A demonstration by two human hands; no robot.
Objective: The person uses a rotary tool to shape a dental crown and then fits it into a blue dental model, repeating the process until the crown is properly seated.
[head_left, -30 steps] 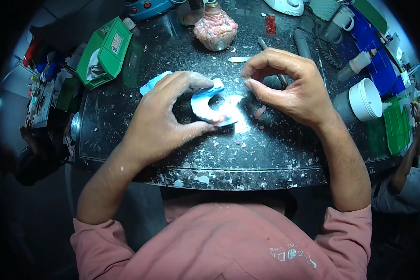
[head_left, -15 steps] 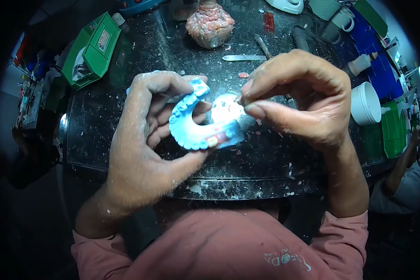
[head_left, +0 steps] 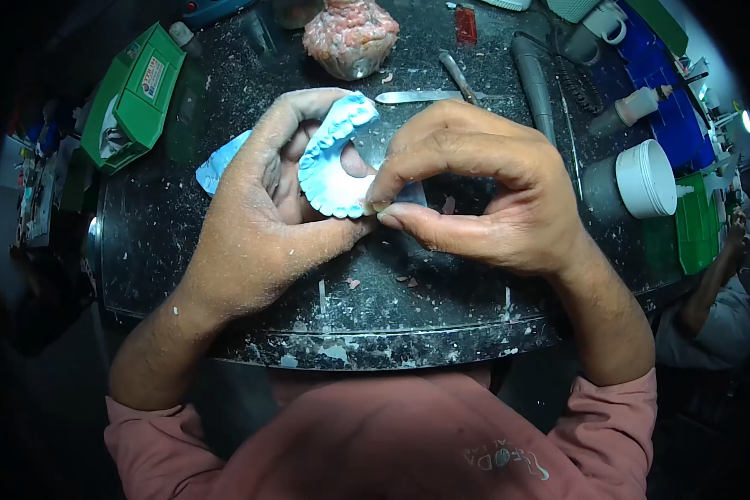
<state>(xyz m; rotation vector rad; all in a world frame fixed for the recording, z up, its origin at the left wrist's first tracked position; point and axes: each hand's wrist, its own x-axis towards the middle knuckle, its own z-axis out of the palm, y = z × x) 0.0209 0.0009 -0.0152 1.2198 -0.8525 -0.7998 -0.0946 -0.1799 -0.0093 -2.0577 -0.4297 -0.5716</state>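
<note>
My left hand (head_left: 246, 225) is wrapped around a pale blue dental model (head_left: 329, 187), a horseshoe-shaped arch of teeth tilted toward me. Its thumb presses along the near edge and its fingers curl behind. My right hand (head_left: 492, 187) is closed, with thumb and index finger pinched against the right-hand end of the arch. Whatever small thing lies between those fingertips is hidden. Behind my left wrist, another blue plaster piece (head_left: 223, 164) rests on the dark table (head_left: 392, 329). A flat metal spatula (head_left: 412, 97) lies beyond my hands.
A lumpy pink-crusted pot (head_left: 352, 42) stands at the back, near a red strip (head_left: 466, 27). A grey handpiece (head_left: 533, 87) lies to the right, with a white tub (head_left: 646, 179) beyond. Green bins (head_left: 146, 104) flank the table. Another person's arm (head_left: 708, 300) shows far right.
My right hand has moved left and down, from holding a small dark thing above the table to pinching at the model's end. My left hand has tilted the model and raised it slightly.
</note>
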